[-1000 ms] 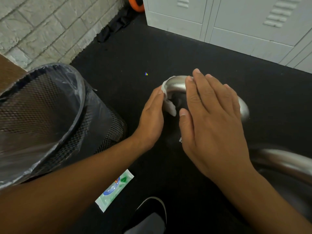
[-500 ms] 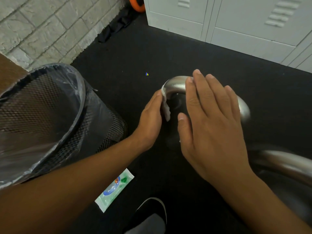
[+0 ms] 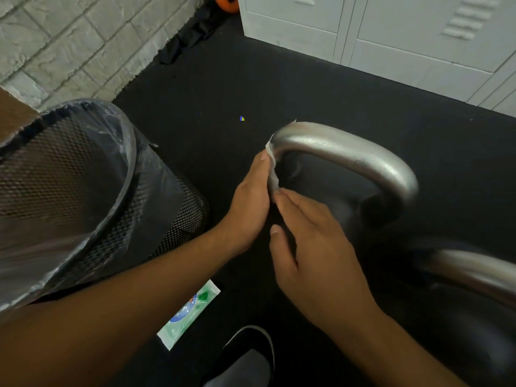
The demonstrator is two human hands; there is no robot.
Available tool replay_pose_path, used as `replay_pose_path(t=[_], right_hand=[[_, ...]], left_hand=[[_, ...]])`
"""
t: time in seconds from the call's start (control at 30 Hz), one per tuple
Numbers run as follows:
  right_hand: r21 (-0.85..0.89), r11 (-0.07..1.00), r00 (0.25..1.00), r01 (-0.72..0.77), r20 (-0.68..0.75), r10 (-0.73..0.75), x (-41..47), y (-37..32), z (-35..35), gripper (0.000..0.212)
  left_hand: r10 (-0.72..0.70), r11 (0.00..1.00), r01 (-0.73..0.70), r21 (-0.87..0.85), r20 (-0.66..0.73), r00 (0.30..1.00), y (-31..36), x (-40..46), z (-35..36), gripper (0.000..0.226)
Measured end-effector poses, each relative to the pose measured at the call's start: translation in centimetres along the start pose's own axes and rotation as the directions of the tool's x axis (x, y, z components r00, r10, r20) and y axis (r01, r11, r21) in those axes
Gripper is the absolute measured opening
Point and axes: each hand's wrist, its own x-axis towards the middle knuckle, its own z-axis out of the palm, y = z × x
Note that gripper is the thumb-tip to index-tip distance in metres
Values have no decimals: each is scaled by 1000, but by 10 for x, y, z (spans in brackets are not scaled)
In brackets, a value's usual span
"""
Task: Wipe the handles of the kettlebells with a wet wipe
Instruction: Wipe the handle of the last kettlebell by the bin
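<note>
A black kettlebell (image 3: 324, 177) with a silver handle (image 3: 349, 152) stands on the dark floor mid-frame. A white wet wipe (image 3: 272, 177) lies against the left leg of that handle. My left hand (image 3: 248, 208) presses the wipe onto the metal with straight fingers. My right hand (image 3: 312, 241) lies flat and relaxed on the kettlebell body below the handle, its fingertips touching the wipe's lower end. A second kettlebell's silver handle (image 3: 474, 272) shows at the right edge, with its body partly hidden in shadow.
A black mesh waste bin (image 3: 167, 208) with a clear liner stands close on the left. A green wipe packet (image 3: 190, 311) lies on the floor by my shoe (image 3: 248, 356). White lockers (image 3: 391, 32) and a brick wall (image 3: 69, 43) border the floor.
My right hand has slid off the top of the handle down to the kettlebell body, uncovering the handle. My left hand has kept the wipe on the left leg.
</note>
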Motion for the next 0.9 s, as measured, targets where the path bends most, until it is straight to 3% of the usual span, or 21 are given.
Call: replay_pose_path(t=[0.2, 0.53, 0.67, 0.77, 0.9], right_hand=[[31, 999, 999, -23, 39, 22, 7, -1, -1, 54], [136, 989, 996, -60, 72, 51, 9, -5, 3, 60], [141, 989, 999, -52, -7, 53, 6, -10, 6, 47], [161, 986, 998, -47, 41, 41, 8, -9, 7, 44], [230, 972, 998, -44, 63, 31, 11, -8, 4, 55]], left_hand=[[-68, 991, 69, 116, -7, 998, 21, 14, 0, 55], [-36, 999, 35, 18, 41, 999, 12, -12, -6, 44], [-50, 998, 49, 44, 16, 999, 27, 2, -4, 45], [-82, 996, 82, 34, 12, 997, 29, 2, 0, 47], [-74, 996, 74, 44, 3, 997, 22, -17, 0, 54]])
